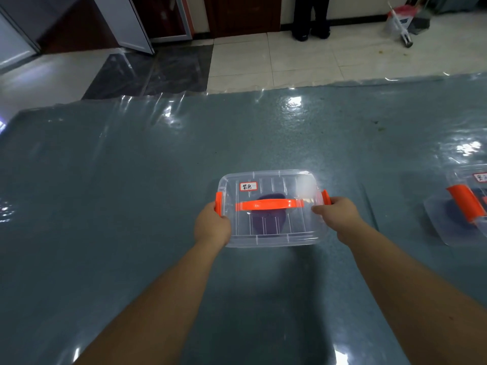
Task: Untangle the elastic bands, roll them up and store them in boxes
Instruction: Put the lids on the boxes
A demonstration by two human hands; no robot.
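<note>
Two hands on the clear box (268, 209), mid-table: left hand (212, 225) wraps the left orange latch (218, 203), right hand (336, 213) by the right latch (326, 197), fingers clamped on the lid's ends. Purple band roll (267, 219) sits inside, lid on. Looks like latching it shut. Second box (463, 206) at right table edge.

1. Dim, bluish overall; overhead lamps glare white on the glossy clear plastic film over the teal table (131, 196).
2. Soft forearm shadows near the bottom.
3. Wide-angle bending and softness at the edges.
</note>
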